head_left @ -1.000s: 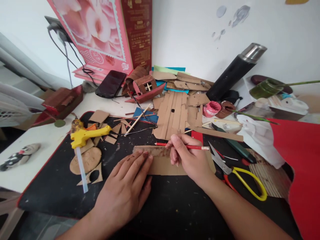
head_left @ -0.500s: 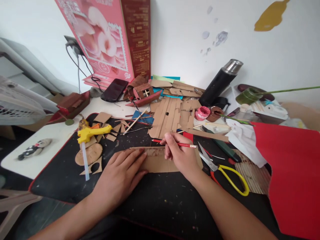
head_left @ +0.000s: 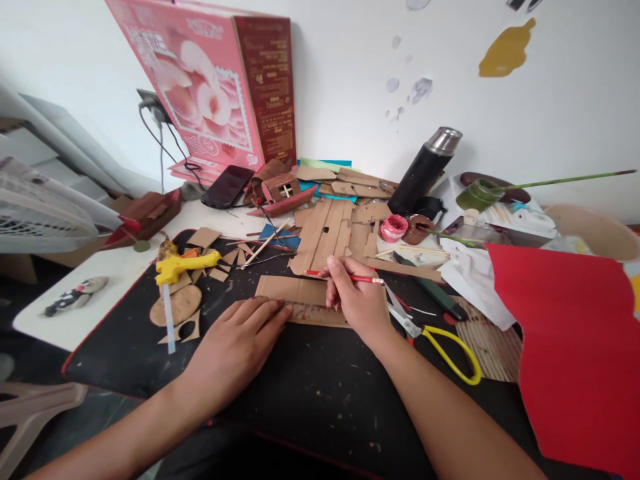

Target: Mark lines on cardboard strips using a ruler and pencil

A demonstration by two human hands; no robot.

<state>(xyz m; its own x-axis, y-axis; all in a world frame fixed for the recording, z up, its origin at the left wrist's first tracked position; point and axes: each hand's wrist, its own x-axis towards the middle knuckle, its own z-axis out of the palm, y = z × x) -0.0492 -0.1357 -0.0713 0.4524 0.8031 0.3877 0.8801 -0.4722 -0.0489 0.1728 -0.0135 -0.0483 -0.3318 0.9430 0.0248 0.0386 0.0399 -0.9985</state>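
Observation:
A flat piece of cardboard [head_left: 285, 288] lies on the black mat in front of me. Across its near part runs a see-through, brown-stained strip [head_left: 310, 315] that looks like a ruler. My left hand [head_left: 245, 340] lies flat at the left end of the strip, fingers stretched out and pressing down. In my right hand [head_left: 354, 297] is a red pencil [head_left: 367, 279], pinched between thumb and fingers, its tip pointing left above the cardboard. The heel of that hand hides the cardboard's right part. Scissors with yellow handles [head_left: 453, 353] lie just right of it.
To the left are a yellow glue gun [head_left: 183, 267] and cardboard scraps [head_left: 175, 305]. Behind stand paint jars [head_left: 393, 228], a black thermos [head_left: 423, 173] and a small cardboard boat [head_left: 285, 197]. A green-handled cutter [head_left: 440, 293] and red sheet [head_left: 565, 333] lie right.
The see-through strip now lies nearer to me on the cardboard, with more cardboard showing beyond it. My right hand, holding the pencil, is slightly higher in view; the camera has turned a little right.

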